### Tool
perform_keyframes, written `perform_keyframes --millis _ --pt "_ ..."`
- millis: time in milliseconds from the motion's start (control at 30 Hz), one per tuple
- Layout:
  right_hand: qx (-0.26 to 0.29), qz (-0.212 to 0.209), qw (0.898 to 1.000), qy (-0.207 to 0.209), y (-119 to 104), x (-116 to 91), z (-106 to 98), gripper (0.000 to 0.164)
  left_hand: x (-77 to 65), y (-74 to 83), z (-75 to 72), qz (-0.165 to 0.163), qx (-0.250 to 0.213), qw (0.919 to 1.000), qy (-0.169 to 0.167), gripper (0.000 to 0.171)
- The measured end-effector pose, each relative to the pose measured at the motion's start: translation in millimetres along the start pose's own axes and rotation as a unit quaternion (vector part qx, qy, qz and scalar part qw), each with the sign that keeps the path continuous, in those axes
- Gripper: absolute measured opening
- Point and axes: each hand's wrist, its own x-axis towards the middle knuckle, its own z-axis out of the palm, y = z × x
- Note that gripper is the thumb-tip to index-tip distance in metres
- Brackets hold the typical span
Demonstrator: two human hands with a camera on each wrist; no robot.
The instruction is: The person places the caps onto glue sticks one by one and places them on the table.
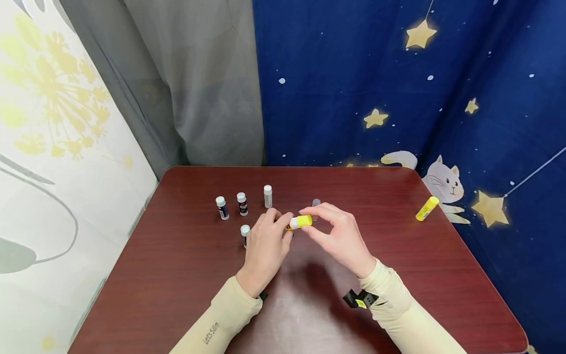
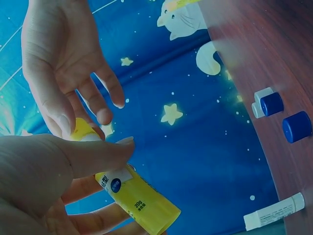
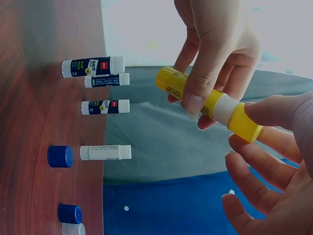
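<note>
Yellow glue stick [image 3: 226, 108] is pinched by both hands [image 1: 266, 242] [image 1: 344, 240].

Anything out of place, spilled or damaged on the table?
I see no spill or damage. One yellow stick looks stray: it stands near the right edge of the table, far from the held stick and the dark sticks. Blue caps sit loose, on no stick.

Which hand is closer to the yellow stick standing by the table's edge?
Right. In the head view, the right hand is left of the standing yellow stick, not touching it; the left hand is farther left.
</note>
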Motion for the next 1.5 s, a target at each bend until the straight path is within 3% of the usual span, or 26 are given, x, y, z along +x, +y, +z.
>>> perform_keyframes --millis 400,1000,1500 --pt "-0.002 0.004 1.000 -0.009 -1.4 1.4 3.0 0.030 -0.4 -0.9 -3.4 0.000 0.000 1.0000 0.008 0.033" --pt "0.001 0.010 1.000 -0.016 -3.4 1.7 13.7 0.030 -4.7 -7.0 -5.9 -0.001 -0.008 0.9999 -0.008 0.035" --pt "0.007 0.010 1.000 -0.019 -3.2 -0.2 13.8 0.029 -3.9 -4.5 -6.8 0.002 0.013 0.9998 -0.014 0.030"
